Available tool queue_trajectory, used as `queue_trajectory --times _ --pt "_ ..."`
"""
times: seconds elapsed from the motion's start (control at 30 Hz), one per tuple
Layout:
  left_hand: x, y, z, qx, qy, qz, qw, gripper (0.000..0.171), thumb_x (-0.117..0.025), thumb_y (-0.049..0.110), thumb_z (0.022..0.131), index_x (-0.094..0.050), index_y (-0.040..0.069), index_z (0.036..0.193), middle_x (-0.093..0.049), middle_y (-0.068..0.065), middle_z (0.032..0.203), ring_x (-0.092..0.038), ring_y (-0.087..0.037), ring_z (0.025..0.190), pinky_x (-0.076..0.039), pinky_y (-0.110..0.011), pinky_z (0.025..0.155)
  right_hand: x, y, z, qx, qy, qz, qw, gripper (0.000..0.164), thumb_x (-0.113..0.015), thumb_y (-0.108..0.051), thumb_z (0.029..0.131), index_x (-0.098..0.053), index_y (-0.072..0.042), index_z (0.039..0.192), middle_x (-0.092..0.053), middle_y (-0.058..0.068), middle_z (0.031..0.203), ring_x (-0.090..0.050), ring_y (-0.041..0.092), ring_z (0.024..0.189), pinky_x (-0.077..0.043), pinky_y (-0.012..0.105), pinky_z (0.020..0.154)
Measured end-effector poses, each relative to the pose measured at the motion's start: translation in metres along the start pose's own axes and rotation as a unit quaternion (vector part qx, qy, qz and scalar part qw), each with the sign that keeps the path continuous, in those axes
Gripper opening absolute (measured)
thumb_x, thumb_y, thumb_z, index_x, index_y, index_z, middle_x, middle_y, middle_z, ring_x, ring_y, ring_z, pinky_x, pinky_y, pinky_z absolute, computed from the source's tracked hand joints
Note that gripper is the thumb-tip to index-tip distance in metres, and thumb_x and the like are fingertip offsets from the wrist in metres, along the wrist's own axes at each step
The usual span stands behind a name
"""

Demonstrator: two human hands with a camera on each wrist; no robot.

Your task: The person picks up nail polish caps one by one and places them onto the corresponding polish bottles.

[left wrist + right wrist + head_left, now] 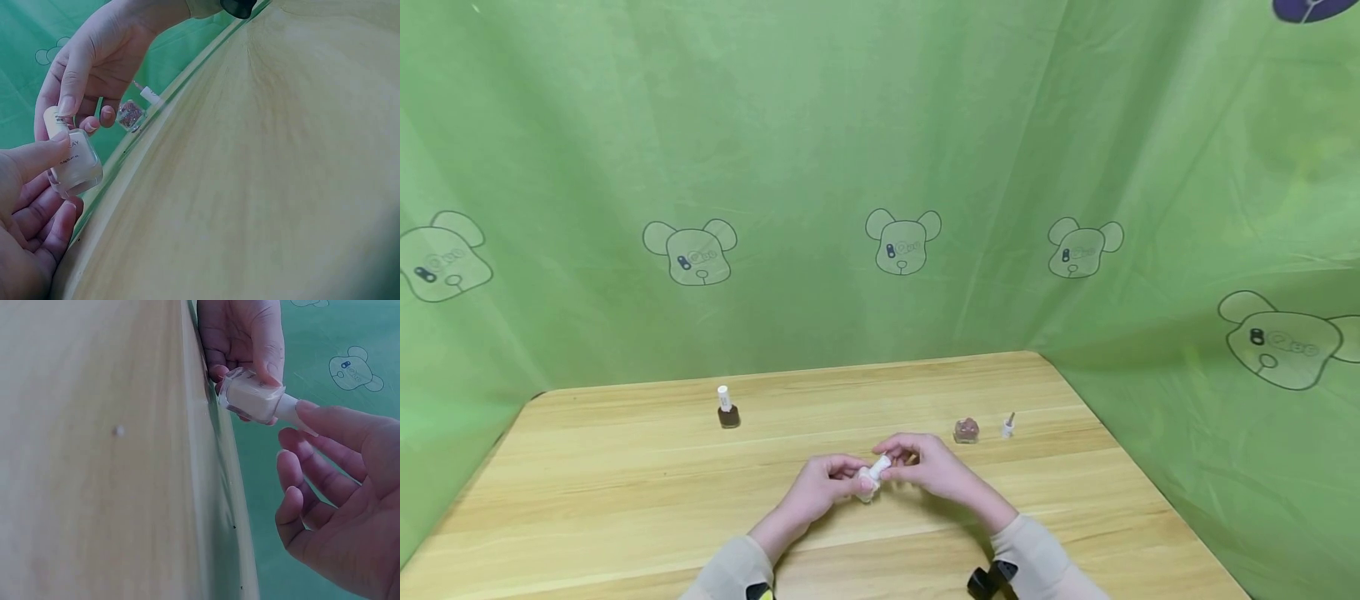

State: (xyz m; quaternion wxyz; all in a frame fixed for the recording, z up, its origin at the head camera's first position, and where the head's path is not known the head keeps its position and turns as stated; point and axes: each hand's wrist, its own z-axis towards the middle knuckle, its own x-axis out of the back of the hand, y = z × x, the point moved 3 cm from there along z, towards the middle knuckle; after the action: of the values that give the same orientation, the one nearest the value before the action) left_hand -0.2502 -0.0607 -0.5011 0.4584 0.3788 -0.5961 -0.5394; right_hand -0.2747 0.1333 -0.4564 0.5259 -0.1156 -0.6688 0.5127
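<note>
A glass bottle of white nail polish [253, 398] is held between both hands, tilted, above the table. My left hand [822, 492] grips its body, the thumb across the front label. With thumb and index finger, my right hand [936, 469] pinches the white cap [289, 410], which sits on the bottle's neck; the other fingers of that hand curl loosely away from it. In the left wrist view the bottle's printed label faces the camera, and the left thumb tip overlaps the lower end of the cap [55, 122].
A dark nail polish bottle [728, 415] with a white cap stands at the back left. At the right are an uncapped bottle of pinkish polish [966, 430] and its white cap [1007, 429], brush pointing up. Green curtains [805, 167] enclose the wooden table [625, 483].
</note>
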Motion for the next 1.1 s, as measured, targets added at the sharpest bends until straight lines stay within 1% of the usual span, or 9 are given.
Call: queue_trajectory --times 0.23,0.43,0.53,0.73,0.9,1.1 --pt "-0.0002 -0.0008 -0.0005 -0.005 -0.003 0.005 1.0000 0.036 -0.078 0.022 0.081 -0.070 0.002 0.110 -0.073 -0.007 0.091 -0.059 -0.008 0.074 -0.050 -0.020 0.067 0.0006 -0.0011 -0.0014 -0.004 -0.001 -0.009 1.000 0.023 -0.074 -0.022 0.084 -0.072 -0.012 0.105 -0.071 0.003 0.093 -0.056 0.008 0.075 -0.048 0.020 0.065" --pt "-0.0004 -0.0006 0.0001 -0.006 -0.001 0.003 1.0000 0.034 -0.078 0.019 0.081 -0.070 0.001 0.110 -0.073 -0.012 0.095 -0.059 -0.009 0.076 -0.051 -0.020 0.068 0.0005 -0.0018 -0.0017 -0.006 0.002 -0.017 1.000 0.018 -0.074 -0.023 0.084 -0.073 -0.014 0.100 -0.072 0.002 0.091 -0.056 0.007 0.077 -0.047 0.020 0.069" --pt "-0.0009 -0.0007 0.0003 -0.006 0.000 0.003 1.0000 0.034 -0.077 0.017 0.082 -0.070 0.000 0.110 -0.073 -0.014 0.096 -0.059 -0.011 0.077 -0.051 -0.020 0.068 0.0004 -0.0026 -0.0020 -0.008 0.004 -0.020 1.000 0.017 -0.075 -0.024 0.083 -0.073 -0.015 0.098 -0.071 0.000 0.089 -0.057 0.007 0.078 -0.047 0.020 0.072" --pt "-0.0014 -0.0006 0.0003 -0.005 0.000 0.002 1.0000 0.034 -0.078 0.016 0.081 -0.070 0.001 0.110 -0.073 -0.015 0.097 -0.060 -0.011 0.077 -0.051 -0.021 0.069 0.0001 -0.0052 -0.0025 -0.010 0.010 -0.035 0.999 0.016 -0.075 -0.026 0.083 -0.072 -0.016 0.095 -0.070 -0.002 0.087 -0.057 0.007 0.079 -0.047 0.020 0.071" --pt "-0.0004 -0.0022 0.0009 -0.002 0.000 0.004 1.0000 0.034 -0.079 0.018 0.080 -0.071 0.002 0.108 -0.073 -0.012 0.095 -0.060 -0.010 0.076 -0.052 -0.021 0.069 -0.0005 -0.0042 -0.0023 -0.008 0.012 -0.042 0.999 0.016 -0.074 -0.026 0.084 -0.072 -0.016 0.095 -0.070 -0.002 0.087 -0.058 0.006 0.079 -0.047 0.020 0.072" --pt "-0.0001 -0.0022 0.0012 -0.002 0.001 0.004 1.0000 0.035 -0.080 0.020 0.079 -0.071 0.002 0.108 -0.073 -0.008 0.092 -0.060 -0.009 0.075 -0.052 -0.021 0.068 -0.0003 -0.0030 -0.0014 -0.008 0.008 -0.034 0.999 0.016 -0.074 -0.025 0.084 -0.072 -0.015 0.097 -0.069 -0.002 0.088 -0.057 0.006 0.078 -0.049 0.021 0.072"
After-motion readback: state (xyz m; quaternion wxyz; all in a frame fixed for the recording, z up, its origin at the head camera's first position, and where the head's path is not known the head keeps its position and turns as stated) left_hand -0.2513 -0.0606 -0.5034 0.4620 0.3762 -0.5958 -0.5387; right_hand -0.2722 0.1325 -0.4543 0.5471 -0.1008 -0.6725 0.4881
